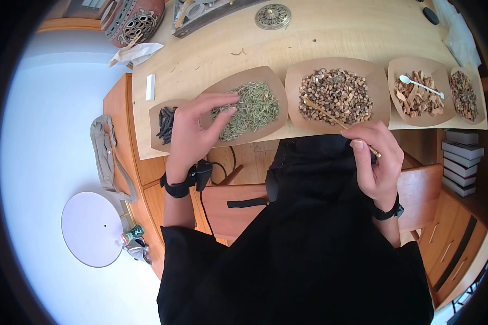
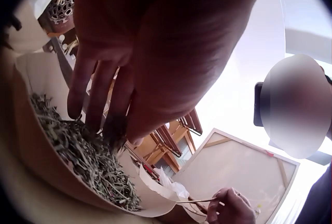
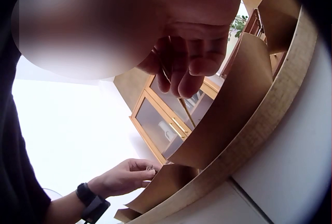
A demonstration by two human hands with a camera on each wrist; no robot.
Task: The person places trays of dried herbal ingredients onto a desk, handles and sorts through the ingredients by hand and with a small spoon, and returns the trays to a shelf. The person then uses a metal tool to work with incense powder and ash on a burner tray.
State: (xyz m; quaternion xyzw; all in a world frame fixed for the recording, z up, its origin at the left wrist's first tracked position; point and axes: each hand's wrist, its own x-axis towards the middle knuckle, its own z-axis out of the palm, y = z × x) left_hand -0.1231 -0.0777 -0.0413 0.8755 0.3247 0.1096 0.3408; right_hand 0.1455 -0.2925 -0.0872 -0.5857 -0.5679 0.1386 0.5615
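My left hand (image 1: 192, 127) is over a paper tray (image 1: 278, 86) of dried green herb (image 1: 255, 105), thumb and fingertips at the pile. In the right wrist view, small bits of herb show between the fingertips of that hand (image 3: 127, 177). A thin brass spoon (image 1: 331, 118) slants between the thumb and fingers of my right hand (image 1: 378, 157). Its tip lies over chopped brown pieces (image 1: 339, 92) in the larger middle tray (image 1: 382, 81). From the left wrist, the herb (image 2: 88, 156) fills the tray below the hand.
Dark sticks (image 1: 167, 124) fill a tray at left. To the right are pale chips (image 1: 417, 95) with a white spoon (image 1: 423, 86) on top, then a tray of mixed bits (image 1: 463, 95). Farther back sit a pierced brass lid (image 1: 273, 16) and a patterned pot (image 1: 133, 21).
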